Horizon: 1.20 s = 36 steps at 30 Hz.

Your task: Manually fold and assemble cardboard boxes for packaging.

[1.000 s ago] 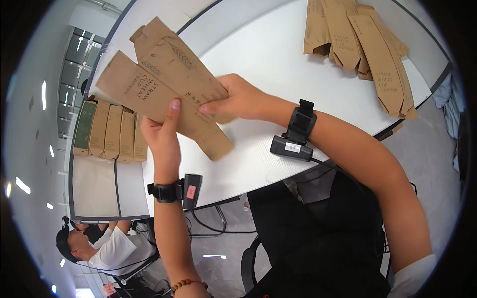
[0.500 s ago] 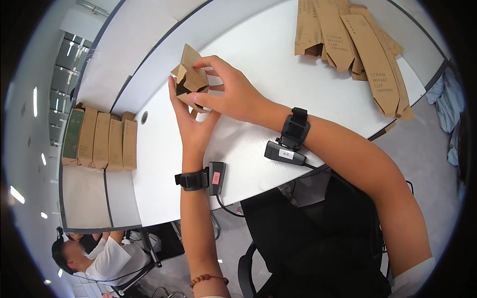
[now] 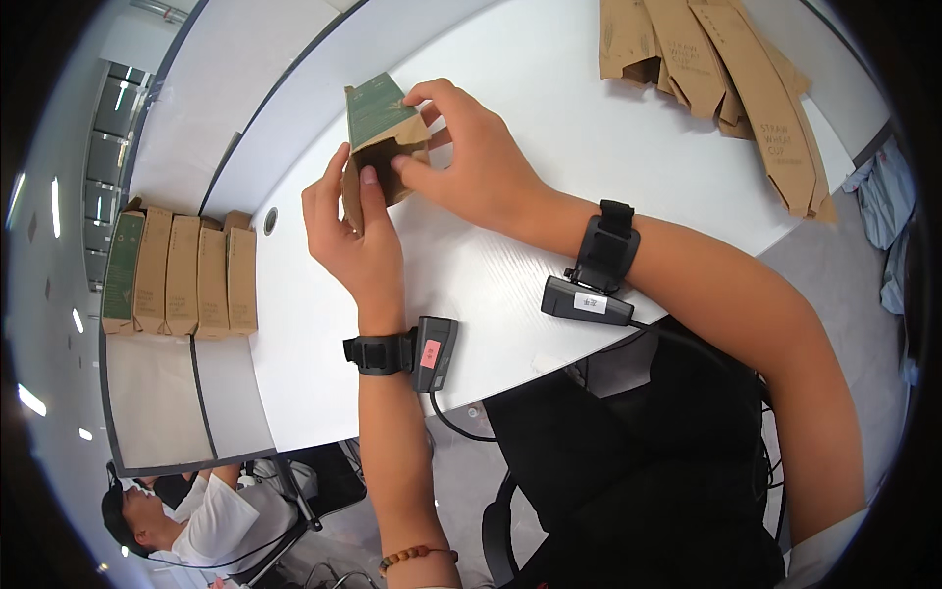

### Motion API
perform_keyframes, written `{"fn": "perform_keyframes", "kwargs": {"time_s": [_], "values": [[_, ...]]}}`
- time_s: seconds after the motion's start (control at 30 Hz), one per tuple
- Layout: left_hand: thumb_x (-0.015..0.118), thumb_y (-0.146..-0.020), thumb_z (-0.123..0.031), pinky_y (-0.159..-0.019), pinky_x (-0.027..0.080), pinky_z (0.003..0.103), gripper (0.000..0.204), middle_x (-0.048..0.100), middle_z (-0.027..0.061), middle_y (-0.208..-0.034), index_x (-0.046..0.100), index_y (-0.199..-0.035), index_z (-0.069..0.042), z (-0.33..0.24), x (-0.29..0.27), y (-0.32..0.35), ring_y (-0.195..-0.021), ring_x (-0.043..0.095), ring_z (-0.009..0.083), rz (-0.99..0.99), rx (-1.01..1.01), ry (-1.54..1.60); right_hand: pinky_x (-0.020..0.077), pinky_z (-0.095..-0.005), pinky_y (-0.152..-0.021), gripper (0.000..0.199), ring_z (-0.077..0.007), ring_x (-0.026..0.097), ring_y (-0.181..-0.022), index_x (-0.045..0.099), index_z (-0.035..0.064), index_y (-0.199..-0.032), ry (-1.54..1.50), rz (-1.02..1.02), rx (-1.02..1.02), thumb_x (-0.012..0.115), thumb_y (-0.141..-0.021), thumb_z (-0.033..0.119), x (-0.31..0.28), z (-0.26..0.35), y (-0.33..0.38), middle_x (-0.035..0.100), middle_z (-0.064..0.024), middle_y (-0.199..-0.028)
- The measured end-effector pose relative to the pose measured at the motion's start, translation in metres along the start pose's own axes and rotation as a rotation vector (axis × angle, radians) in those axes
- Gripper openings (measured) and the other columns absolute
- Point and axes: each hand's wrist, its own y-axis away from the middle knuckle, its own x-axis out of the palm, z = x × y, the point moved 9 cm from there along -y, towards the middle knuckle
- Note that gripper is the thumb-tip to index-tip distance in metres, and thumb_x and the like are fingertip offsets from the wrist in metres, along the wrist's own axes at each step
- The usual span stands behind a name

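Over the far left part of the table, both hands hold a cardboard box (image 3: 381,106), brown with a green side turned upward. Its open end, dark inside, faces me, and a loose flap edges the opening. My left hand (image 3: 358,245) grips the left side, its thumb laid at the opening. From the right, my right hand (image 3: 481,162) pinches the other side, with the thumb at the mouth of the box and the fingers along its outer wall. Parts of the fingers behind the box are hidden.
Several upright brown boxes (image 3: 183,275), one green-sided, form a row at the left edge. Flattened brown cartons (image 3: 765,108) overlap at the far right of the white table (image 3: 491,314). A grey partition (image 3: 285,108) borders the table. Cables run from my wrist devices. Another person (image 3: 201,520) sits lower left.
The box has been turned in my hands, so its green side now shows on top and its opening is wider. My left hand has shifted its grip, with the thumb now at the opening.
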Motion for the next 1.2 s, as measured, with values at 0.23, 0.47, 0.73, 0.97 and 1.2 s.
{"fn": "perform_keyframes", "kwargs": {"time_s": [0.23,0.47,0.73,0.97,1.2], "values": [[0.061,-0.100,-0.012,-0.085,0.054,0.031,0.026,0.062,0.0136,-0.115,0.054,-0.122,0.000,0.022,-0.011,0.009,-0.100,0.064,0.0212,-0.051,-0.349,0.110,0.0573,-0.0396,-0.072,0.034,-0.0337,0.069,-0.081,0.051,0.0030,-0.121,0.015,0.196,0.095,0.059,-0.087,0.002,0.007,0.013,0.003,0.068,-0.0169,-0.090],[0.055,-0.102,-0.014,-0.062,0.055,0.028,0.038,0.054,0.0141,-0.114,0.037,-0.134,-0.004,0.009,-0.006,0.009,-0.098,0.059,0.0194,-0.064,-0.300,0.315,0.0496,-0.0314,-0.064,0.026,-0.0206,0.062,-0.072,0.059,0.0039,-0.116,0.111,0.106,-0.417,0.055,-0.091,-0.003,0.007,0.034,0.009,0.066,-0.0125,-0.093],[0.056,-0.101,-0.011,-0.069,0.056,0.031,0.027,0.053,0.0122,-0.110,0.050,-0.125,-0.001,0.014,0.004,0.009,-0.090,0.060,0.0185,0.066,-0.174,0.502,0.0496,-0.0323,-0.067,0.021,-0.0200,0.060,-0.072,0.060,0.0028,-0.112,0.042,0.042,-0.292,0.054,-0.093,0.000,-0.003,0.027,0.002,0.066,-0.0108,-0.096],[0.054,-0.102,-0.007,-0.070,0.056,0.029,0.013,0.052,0.0097,-0.106,0.051,-0.113,-0.003,0.010,0.000,0.008,-0.083,0.058,0.0142,0.038,-0.159,0.403,0.0477,-0.0319,-0.067,0.017,-0.0192,0.059,-0.072,0.055,0.0025,-0.109,-0.069,0.181,-0.271,0.052,-0.092,-0.001,0.004,0.036,0.006,0.064,-0.0123,-0.091],[0.058,-0.095,0.001,-0.079,0.055,0.032,0.016,0.046,0.0091,-0.125,0.068,-0.104,-0.007,-0.012,0.003,0.005,-0.106,0.051,0.0195,0.144,0.169,-0.012,0.0534,-0.0420,-0.075,0.039,-0.0357,0.067,-0.087,0.052,0.0011,-0.129,-0.074,0.208,-0.193,0.049,-0.090,-0.001,0.008,0.028,0.005,0.068,-0.0198,-0.101]]}}
